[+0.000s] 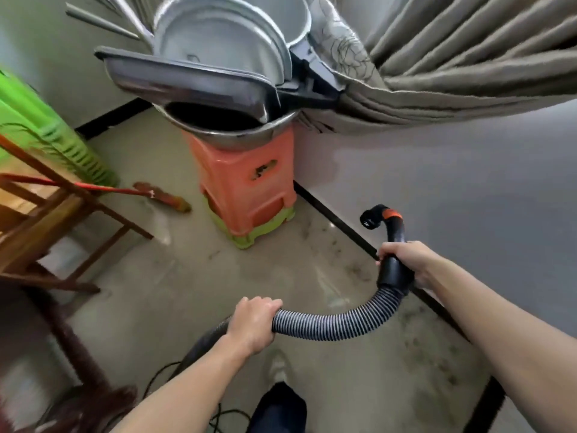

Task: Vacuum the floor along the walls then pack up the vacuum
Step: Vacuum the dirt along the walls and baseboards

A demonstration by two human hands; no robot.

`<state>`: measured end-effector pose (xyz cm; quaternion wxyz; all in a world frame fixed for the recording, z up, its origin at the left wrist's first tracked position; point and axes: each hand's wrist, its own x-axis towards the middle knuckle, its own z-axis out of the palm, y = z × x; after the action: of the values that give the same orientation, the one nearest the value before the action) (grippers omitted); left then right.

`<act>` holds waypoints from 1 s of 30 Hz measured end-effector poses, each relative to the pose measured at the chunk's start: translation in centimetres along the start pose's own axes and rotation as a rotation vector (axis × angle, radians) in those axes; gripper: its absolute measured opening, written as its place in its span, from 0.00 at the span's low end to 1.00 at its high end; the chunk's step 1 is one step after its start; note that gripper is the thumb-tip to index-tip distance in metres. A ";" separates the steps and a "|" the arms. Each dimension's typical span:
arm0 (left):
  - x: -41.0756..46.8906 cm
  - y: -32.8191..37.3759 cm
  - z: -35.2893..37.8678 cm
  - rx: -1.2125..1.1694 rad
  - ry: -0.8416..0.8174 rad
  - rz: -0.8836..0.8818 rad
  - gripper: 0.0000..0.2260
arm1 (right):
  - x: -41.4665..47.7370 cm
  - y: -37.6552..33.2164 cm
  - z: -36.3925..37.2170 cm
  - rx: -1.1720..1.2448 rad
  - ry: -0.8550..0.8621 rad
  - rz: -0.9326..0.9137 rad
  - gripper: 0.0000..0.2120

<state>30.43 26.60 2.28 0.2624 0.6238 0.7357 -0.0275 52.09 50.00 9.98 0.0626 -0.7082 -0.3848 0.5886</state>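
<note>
Down by the black skirting board (337,220), over grey floor (187,276): ribbed grey-and-black vacuum hose (327,325), bending up into a rigid black handle tube (394,271), orange ring and hooked open end (373,217) at the tip, close to the wall (437,182). One hose, two hands, two stacked stools, orange stool (246,182) on green stool (259,232), one red broom (162,197) flat on the floor. Left hand (253,323) curled tight round the hose; right hand (406,260) clamped on the handle tube; hose looping between both
</note>
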 end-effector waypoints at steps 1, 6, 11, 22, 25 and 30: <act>1.2 -0.2 0.5 -0.004 -0.014 -0.028 0.08 | 1.7 -0.5 0.5 -0.028 0.010 -0.003 0.13; 7.1 -1.2 4.3 -0.011 -0.043 -0.154 0.11 | 10.5 -1.2 3.1 -0.105 -0.026 0.018 0.25; 13.3 -2.8 13.2 -0.070 0.000 -0.296 0.13 | 22.2 1.5 7.5 -0.202 -0.062 -0.014 0.23; 27.7 -5.5 35.2 -0.139 0.138 -0.362 0.09 | 45.9 10.0 14.3 -0.467 -0.054 -0.260 0.25; 32.2 -7.3 37.8 -0.106 0.238 -0.332 0.11 | 51.0 9.1 16.2 -0.499 -0.001 -0.360 0.26; 39.0 -11.6 40.2 0.008 0.358 -0.211 0.15 | 56.9 5.8 19.0 -0.619 -0.009 -0.486 0.23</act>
<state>30.44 44.49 -52.04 0.1208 0.5395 0.8316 0.0534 38.67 74.23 -43.57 -0.0182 -0.5793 -0.7008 0.4158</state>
